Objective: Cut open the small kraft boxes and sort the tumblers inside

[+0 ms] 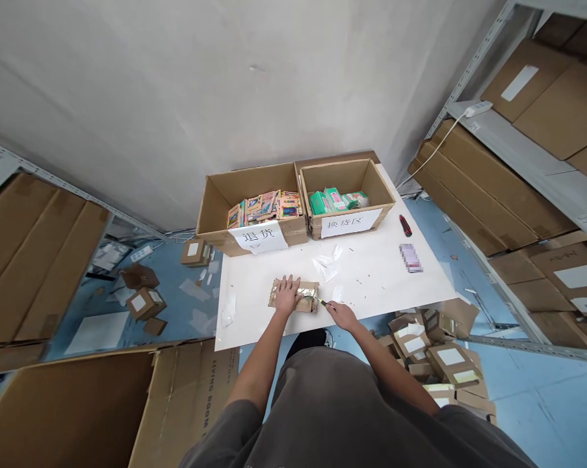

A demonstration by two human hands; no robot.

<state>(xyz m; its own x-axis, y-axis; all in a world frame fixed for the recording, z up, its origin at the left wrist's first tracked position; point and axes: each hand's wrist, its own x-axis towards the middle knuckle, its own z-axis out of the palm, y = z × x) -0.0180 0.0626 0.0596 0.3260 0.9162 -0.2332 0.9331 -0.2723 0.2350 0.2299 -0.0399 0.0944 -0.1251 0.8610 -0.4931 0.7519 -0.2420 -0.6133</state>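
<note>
A small flat cardboard box (pixel 309 304) with shiny clear tape across it lies on the white table (pixel 254 325), close to the front edge. My left hand (pixel 287 294) rests on the left part of this box, fingers spread and pressing it from above. In my right hand (pixel 342 315) is a slim knife (pixel 324 303) with a yellow-and-black handle, gripped with the fingers closed. Its tip points left and meets the right side of the box, at the tape. Contents of the box are hidden.
Behind stand two open cartons with paper signs: one (pixel 220 242) holding colourful packs, the other (pixel 388 211) green boxes. A red-and-black cutter (pixel 405 225), a blurred purple item (pixel 411 258) and plastic scraps (pixel 327 263) lie on the table. Discarded boxes (pixel 449 357) pile up at right.
</note>
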